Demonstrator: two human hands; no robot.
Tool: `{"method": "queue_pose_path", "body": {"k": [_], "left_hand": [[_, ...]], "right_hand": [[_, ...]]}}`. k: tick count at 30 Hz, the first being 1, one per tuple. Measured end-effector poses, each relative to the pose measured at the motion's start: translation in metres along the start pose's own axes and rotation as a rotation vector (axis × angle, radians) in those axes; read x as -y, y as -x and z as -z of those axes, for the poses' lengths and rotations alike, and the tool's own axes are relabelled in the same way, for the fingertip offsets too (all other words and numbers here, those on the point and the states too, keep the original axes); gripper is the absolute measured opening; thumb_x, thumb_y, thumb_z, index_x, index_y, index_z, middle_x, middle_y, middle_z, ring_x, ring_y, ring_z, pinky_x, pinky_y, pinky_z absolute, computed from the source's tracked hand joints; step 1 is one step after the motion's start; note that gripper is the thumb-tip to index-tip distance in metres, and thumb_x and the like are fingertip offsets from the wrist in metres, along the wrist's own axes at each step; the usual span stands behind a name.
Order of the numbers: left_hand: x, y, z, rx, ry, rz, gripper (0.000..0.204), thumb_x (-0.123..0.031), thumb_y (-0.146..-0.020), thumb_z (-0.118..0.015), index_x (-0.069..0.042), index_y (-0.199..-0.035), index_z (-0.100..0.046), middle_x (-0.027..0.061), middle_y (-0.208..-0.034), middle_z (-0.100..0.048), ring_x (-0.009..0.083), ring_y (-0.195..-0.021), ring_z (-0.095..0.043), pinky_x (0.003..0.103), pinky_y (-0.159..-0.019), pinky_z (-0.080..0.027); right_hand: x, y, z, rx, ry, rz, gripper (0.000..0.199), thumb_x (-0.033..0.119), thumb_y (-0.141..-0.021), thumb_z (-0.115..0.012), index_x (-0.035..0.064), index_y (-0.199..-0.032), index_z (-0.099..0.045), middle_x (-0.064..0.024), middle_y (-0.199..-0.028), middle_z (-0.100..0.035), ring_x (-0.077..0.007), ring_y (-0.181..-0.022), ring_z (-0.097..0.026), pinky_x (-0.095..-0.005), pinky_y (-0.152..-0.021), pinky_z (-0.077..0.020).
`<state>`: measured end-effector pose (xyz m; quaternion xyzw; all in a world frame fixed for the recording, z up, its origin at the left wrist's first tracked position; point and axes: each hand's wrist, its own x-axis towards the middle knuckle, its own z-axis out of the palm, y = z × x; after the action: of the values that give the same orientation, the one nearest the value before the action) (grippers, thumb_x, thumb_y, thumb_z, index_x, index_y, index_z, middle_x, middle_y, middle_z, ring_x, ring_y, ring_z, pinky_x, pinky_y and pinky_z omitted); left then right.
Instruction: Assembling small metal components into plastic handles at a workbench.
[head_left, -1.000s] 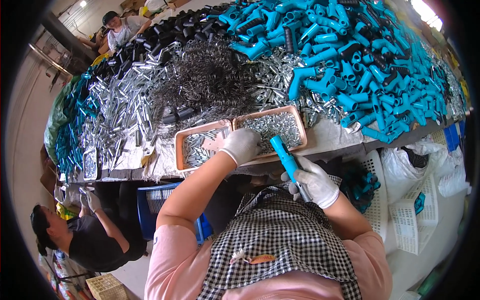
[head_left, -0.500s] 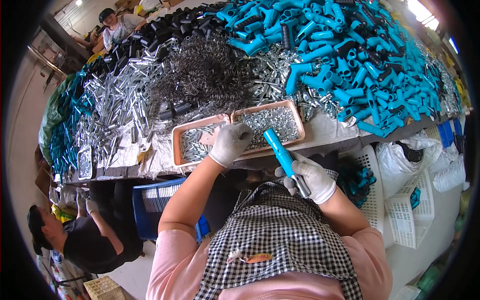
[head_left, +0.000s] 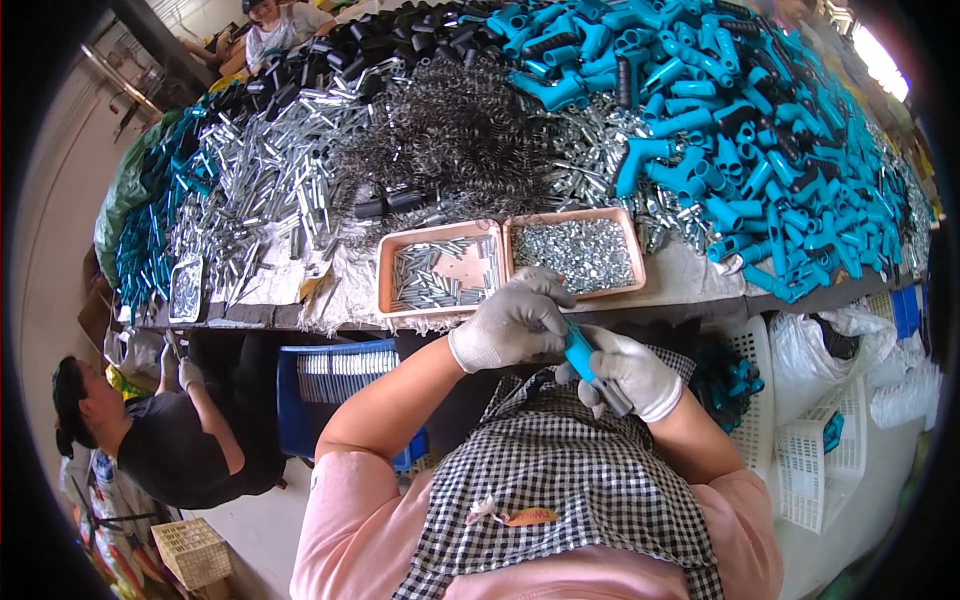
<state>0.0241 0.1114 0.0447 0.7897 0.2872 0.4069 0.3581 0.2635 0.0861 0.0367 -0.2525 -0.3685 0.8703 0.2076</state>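
Head view, going from left to right: a person in a black top (head_left: 170, 440) is seen low at the left, beside the table (head_left: 690, 280). A green bag (head_left: 125, 190) is hung at the table's far left edge. Shiny metal tubes (head_left: 270, 180) are piled on the table, then a heap of dark wire springs (head_left: 450, 130). Below the springs, a tan tray (head_left: 395, 262) filled with small metal pins is set next to a second tan tray (head_left: 628, 250) filled with little screws.

Just below the trays, the left hand (head_left: 510, 325), in a white glove, is closed around the top of a blue handle (head_left: 578, 350). The right hand (head_left: 630, 372), gloved too, is closed around the lower part, where a grey metal end (head_left: 615, 398) sticks out. The handle is held tilted between both hands, above a checked apron (head_left: 560, 480).

A big pile of blue handles (head_left: 760, 140) is spread over the right side of the table. White baskets (head_left: 820, 450) are stood at the far right.
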Motion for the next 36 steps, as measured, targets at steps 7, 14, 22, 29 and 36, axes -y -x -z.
{"method": "queue_pose_path", "body": {"k": [7, 14, 22, 29, 36], "left_hand": [[-0.025, 0.009, 0.008, 0.35, -0.306, 0.342, 0.048, -0.022, -0.068, -0.078, -0.003, -0.11, -0.064, 0.0167, -0.093, -0.068, 0.032, -0.086, -0.068, 0.039, -0.077, -0.054], [-0.026, 0.029, 0.014, 0.488, -0.342, 0.317, 0.045, -0.037, -0.07, -0.074, -0.01, -0.106, -0.072, 0.0181, -0.088, -0.07, 0.0348, -0.084, -0.068, 0.041, -0.075, -0.054], [-0.019, 0.052, 0.024, 0.441, -0.351, 0.342, 0.041, -0.038, -0.069, -0.075, -0.008, -0.097, -0.072, 0.0159, -0.084, -0.068, 0.0348, -0.081, -0.066, 0.042, -0.072, -0.053], [-0.016, 0.065, 0.035, 0.367, -0.345, 0.366, 0.039, -0.037, -0.068, -0.074, -0.007, -0.094, -0.071, 0.0178, -0.082, -0.068, 0.0363, -0.079, -0.066, 0.044, -0.071, -0.054], [-0.009, 0.082, 0.053, 0.414, -0.058, 0.585, 0.042, -0.032, -0.076, -0.072, -0.003, -0.106, -0.068, 0.0166, -0.091, -0.07, 0.0283, -0.083, -0.068, 0.038, -0.076, -0.053]], "right_hand": [[0.012, -0.006, -0.007, -0.017, 0.534, -0.151, 0.071, 0.008, -0.078, -0.062, -0.003, -0.143, -0.037, -0.0111, -0.099, -0.063, -0.0145, -0.068, -0.061, -0.026, -0.06, -0.0523], [0.021, -0.023, -0.009, 0.151, 0.593, -0.293, 0.065, 0.013, -0.077, -0.068, -0.0032, -0.136, -0.044, -0.0079, -0.098, -0.061, -0.0134, -0.072, -0.061, -0.0258, -0.061, -0.0524], [0.023, -0.045, -0.018, 0.176, 0.579, -0.451, 0.056, 0.012, -0.08, -0.064, -0.0028, -0.132, -0.047, -0.0065, -0.098, -0.06, -0.0125, -0.073, -0.06, -0.0254, -0.061, -0.0516], [0.023, -0.063, -0.022, 0.233, 0.662, -0.445, 0.063, 0.017, -0.082, -0.067, -0.0037, -0.137, -0.044, -0.0073, -0.097, -0.061, -0.0137, -0.076, -0.061, -0.0274, -0.067, -0.0529], [0.011, -0.053, -0.039, 0.191, 1.931, 0.46, 0.064, 0.034, -0.074, -0.076, 0.0104, -0.13, -0.054, -0.0092, -0.075, -0.067, -0.0282, -0.063, -0.067, -0.0406, -0.052, -0.05]]}}
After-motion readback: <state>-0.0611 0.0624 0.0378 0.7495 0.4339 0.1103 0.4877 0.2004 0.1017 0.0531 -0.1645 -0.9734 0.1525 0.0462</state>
